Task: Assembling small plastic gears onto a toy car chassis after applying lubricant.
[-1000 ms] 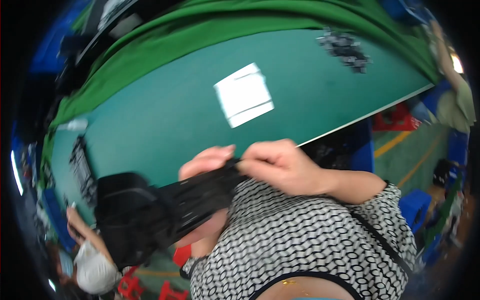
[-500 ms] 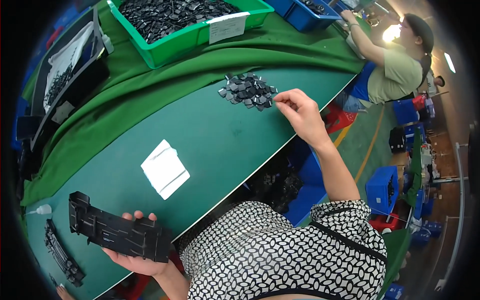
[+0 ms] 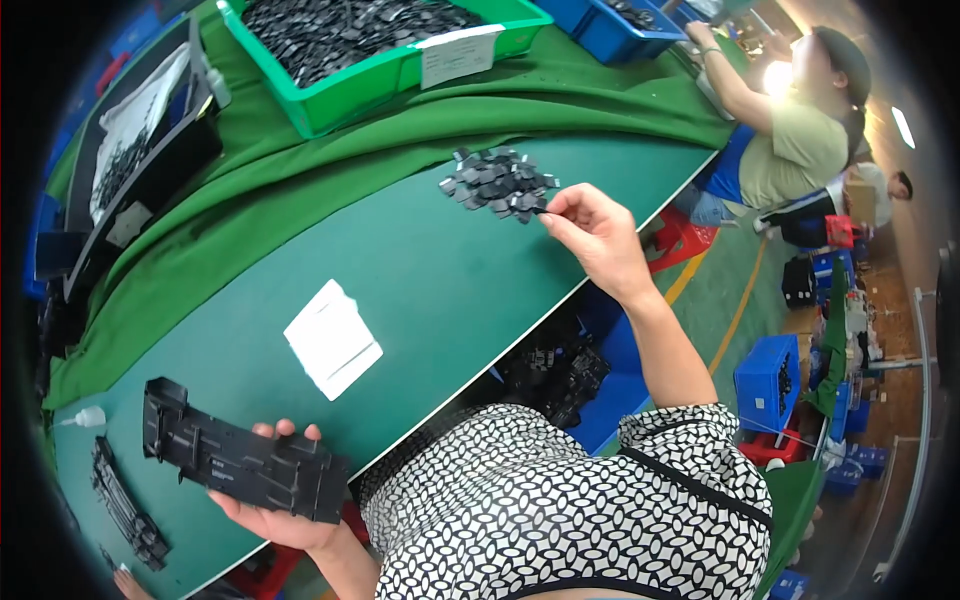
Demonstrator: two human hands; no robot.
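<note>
A long black moulded plastic part (image 3: pixel 245 460) with ribs and clips lies across my left hand (image 3: pixel 275 520). The fingers curl over its far edge, and the palm is under it. Out to the right, my right hand (image 3: pixel 600 235) has thumb and forefinger pinched on a small black piece (image 3: pixel 543 212). It is at the right edge of a pile of small black flat pieces (image 3: pixel 492 183) on the green table (image 3: pixel 440 290). Between the hands lies a white rectangular sheet (image 3: pixel 333 340).
A green bin (image 3: pixel 400 68) full of small black pieces stands behind the pile. At the left are a black tray (image 3: pixel 185 150), a small white bottle (image 3: pixel 88 416) and another long black part (image 3: pixel 128 505). A blue bin (image 3: pixel 620 350) sits below the table edge. A co-worker (image 3: pixel 790 140) works at the far right.
My right hand has shifted slightly down and left at the pile's edge, and a small black piece now shows in its pinch. My left hand stays nearly still.
</note>
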